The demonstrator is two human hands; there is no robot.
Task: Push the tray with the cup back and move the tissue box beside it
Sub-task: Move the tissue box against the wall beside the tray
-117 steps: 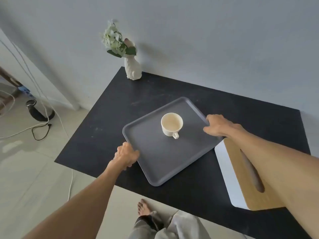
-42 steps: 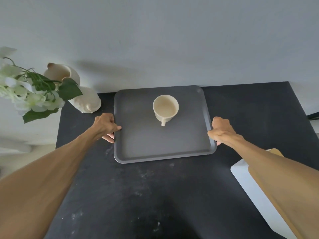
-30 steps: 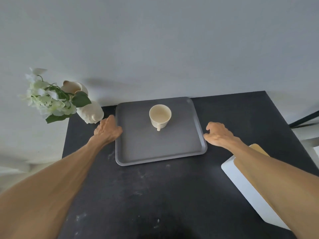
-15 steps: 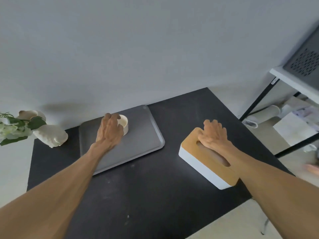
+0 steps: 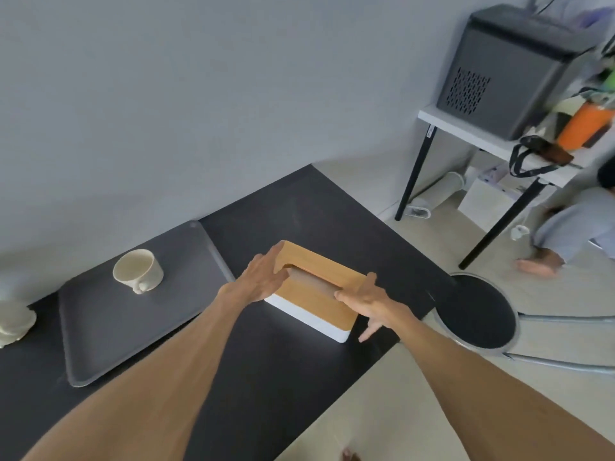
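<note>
A grey tray (image 5: 133, 327) lies at the back left of the black table (image 5: 266, 377), close to the wall, with a cream cup (image 5: 138, 269) standing on it. To its right sits the tissue box (image 5: 312, 294), white with a wooden lid and a slot. It lies at an angle, a small gap away from the tray's right edge. My left hand (image 5: 261, 279) presses against the box's far left end, thumb on the lid. My right hand (image 5: 369, 302) clasps the near right end, thumb on top and fingers down the side.
A white vase (image 5: 13, 314) stands at the far left edge. Off the table's right corner is a round black stool (image 5: 476, 316). Behind it a white side table (image 5: 492, 141) carries a dark grey appliance (image 5: 509, 71). Another person (image 5: 565, 227) is on the floor at the right.
My left hand left the tray and came across to the tissue box's left end. My right hand shifted from the lid to the box's right end. The view swung right.
</note>
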